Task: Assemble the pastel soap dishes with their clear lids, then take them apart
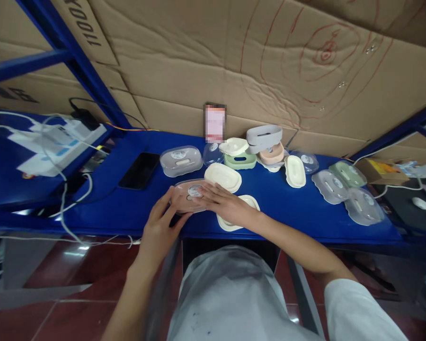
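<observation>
A pink soap box [182, 198] with a clear lid and a round label lies near the front of the blue table. My left hand [163, 215] is closed around its left end, thumb along the near side and fingers at the far left. Across the right part of the lid, my right hand [218, 201] lies with fingers stretched out, touching the label. Partly under my right forearm is a cream soap box piece [230, 222]. Another cream tray [225, 176] sits just behind the right hand.
Behind are a grey lidded box [181, 161], a green base [241, 161], a grey ring [264, 137] and a small cream tray [295, 171]. Several lidded boxes [364, 207] stand at right. A black phone [140, 170], power strips [62, 147] and cables are at left. Cardboard [184, 57] walls the back.
</observation>
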### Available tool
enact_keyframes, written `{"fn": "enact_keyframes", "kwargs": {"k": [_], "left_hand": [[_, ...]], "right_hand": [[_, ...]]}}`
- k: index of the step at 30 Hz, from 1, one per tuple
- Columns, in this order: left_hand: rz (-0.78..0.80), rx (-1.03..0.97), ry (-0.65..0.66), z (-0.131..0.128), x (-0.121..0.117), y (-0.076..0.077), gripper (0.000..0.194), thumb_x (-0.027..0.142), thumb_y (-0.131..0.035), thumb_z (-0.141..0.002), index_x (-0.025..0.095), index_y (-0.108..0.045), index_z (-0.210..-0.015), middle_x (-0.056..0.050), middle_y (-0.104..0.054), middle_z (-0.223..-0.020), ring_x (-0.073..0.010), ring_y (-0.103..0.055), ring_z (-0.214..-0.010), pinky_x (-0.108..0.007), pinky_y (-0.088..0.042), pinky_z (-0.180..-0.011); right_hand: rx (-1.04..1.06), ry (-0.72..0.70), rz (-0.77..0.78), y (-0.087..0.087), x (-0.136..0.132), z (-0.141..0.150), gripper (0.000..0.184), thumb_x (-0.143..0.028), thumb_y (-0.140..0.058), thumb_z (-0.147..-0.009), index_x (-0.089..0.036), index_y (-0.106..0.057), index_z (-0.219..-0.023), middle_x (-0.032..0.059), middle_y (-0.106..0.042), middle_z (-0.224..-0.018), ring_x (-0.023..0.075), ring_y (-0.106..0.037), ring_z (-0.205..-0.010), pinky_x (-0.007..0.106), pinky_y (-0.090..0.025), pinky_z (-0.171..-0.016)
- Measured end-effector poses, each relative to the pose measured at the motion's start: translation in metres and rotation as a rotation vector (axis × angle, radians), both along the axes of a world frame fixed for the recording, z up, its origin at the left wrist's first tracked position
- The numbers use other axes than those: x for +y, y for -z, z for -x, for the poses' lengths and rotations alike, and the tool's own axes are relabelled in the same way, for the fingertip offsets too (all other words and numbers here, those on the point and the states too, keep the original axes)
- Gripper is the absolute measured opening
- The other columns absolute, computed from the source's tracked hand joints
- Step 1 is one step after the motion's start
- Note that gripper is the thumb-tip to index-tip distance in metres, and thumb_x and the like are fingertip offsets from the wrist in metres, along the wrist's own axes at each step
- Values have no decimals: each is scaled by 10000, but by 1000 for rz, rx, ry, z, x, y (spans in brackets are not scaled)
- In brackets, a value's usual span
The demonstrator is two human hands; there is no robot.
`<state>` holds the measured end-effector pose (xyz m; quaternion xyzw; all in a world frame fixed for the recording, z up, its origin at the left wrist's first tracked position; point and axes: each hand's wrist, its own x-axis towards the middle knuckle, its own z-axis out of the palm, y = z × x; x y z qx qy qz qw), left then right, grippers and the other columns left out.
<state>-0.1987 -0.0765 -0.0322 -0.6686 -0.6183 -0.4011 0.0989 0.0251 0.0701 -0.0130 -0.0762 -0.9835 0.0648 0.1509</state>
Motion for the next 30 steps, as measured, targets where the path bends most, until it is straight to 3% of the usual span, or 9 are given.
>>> {"fn": "enact_keyframes", "kwargs": {"k": [7,11,14,15,17,18,20,24,30], "left_hand": [[27,-5,-82,3,3,-1,604,297,-747,-979,298,-542,-1547,-139,-535,-1615,-346,-594,-1430,-499,-561,-1142],[39,35,-195,22,8,-3,664,298,-717,-996,266,-466,-1609,-173,-392,-1710,-433,-445,-1539,-617,-471,-1204],[-3,87,-201,7,8,-11,667,244,-640,-1033,215,-391,-1650,-187,-240,-1771,-480,-287,-1604,-709,-359,-1246],[-21,86,-150,-6,7,-14,632,220,-610,-1043,208,-404,-1641,-179,-280,-1759,-458,-324,-1596,-684,-373,-1250],[-1,101,77,-41,5,-18,488,212,-598,-1050,245,-540,-1533,-127,-522,-1627,-357,-535,-1481,-573,-462,-1217],[64,164,227,-59,3,-18,440,256,-607,-1054,256,-573,-1493,-113,-579,-1578,-334,-584,-1434,-570,-465,-1210],[152,230,364,-87,1,-17,362,345,-625,-1056,241,-631,-1403,-112,-654,-1492,-318,-634,-1369,-570,-468,-1191],[168,211,320,-95,0,-10,172,322,-634,-1052,212,-694,-1170,-122,-726,-1340,-286,-694,-1236,-493,-528,-1081],[116,111,222,-65,1,-7,74,236,-699,-996,213,-665,-1058,-115,-724,-1252,-281,-691,-1178,-447,-550,-1015]], "right_hand": [[32,-75,78,-8,7,6,646,-82,-388,-1101,-259,-257,-1708,75,-354,-1741,167,-182,-1656,476,-199,-1362],[89,153,117,-26,27,-17,497,-206,-388,-1133,-173,-447,-1625,130,-489,-1658,249,-382,-1592,501,-324,-1305],[121,340,79,-39,43,-36,433,-228,-429,-1124,-158,-571,-1527,140,-595,-1567,286,-504,-1502,508,-409,-1230],[123,364,47,-43,47,-36,423,-205,-450,-1111,-164,-592,-1507,136,-600,-1563,290,-503,-1498,505,-412,-1219],[96,357,-38,-47,50,-29,441,-128,-470,-1074,-186,-606,-1490,116,-580,-1585,292,-477,-1507,502,-386,-1223],[71,342,-81,-48,50,-21,458,-102,-471,-1061,-191,-603,-1491,109,-573,-1592,292,-473,-1504,500,-371,-1225],[15,345,-144,-48,50,-4,447,-123,-470,-1070,-176,-586,-1498,122,-586,-1574,299,-500,-1466,499,-358,-1213],[-62,549,-130,-39,59,7,371,-255,-470,-1109,-140,-631,-1422,163,-670,-1439,314,-577,-1345,480,-377,-1151],[-85,685,-76,-38,78,-33,323,-220,-490,-1102,-149,-707,-1330,157,-754,-1270,312,-657,-1180,455,-407,-1033]]}}
